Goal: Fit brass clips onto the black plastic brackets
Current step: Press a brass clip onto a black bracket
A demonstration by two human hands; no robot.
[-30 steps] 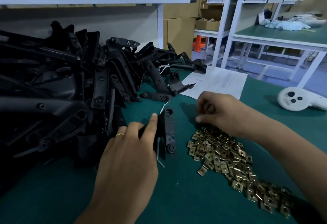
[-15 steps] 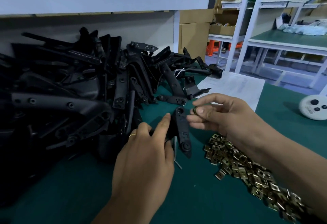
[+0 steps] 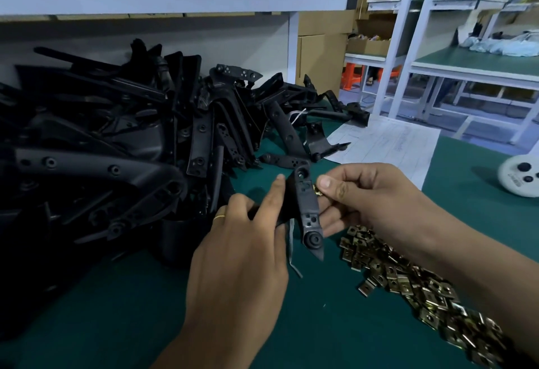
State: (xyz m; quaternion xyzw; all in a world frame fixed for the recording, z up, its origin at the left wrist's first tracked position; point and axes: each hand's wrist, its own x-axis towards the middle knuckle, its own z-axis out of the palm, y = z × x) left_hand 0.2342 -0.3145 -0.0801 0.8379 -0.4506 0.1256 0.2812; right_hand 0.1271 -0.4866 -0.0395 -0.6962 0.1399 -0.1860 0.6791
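My left hand grips one narrow, matte black plastic bracket, moulded with round bosses and square slots and tapering to a point, held tilted above the green table mat. My right hand pinches a single small brass clip between thumb and forefinger against the bracket's right edge. Right of the bracket lies a loose trail of square brass clips, too many to count; left of it a heap of black brackets, likewise uncountable.
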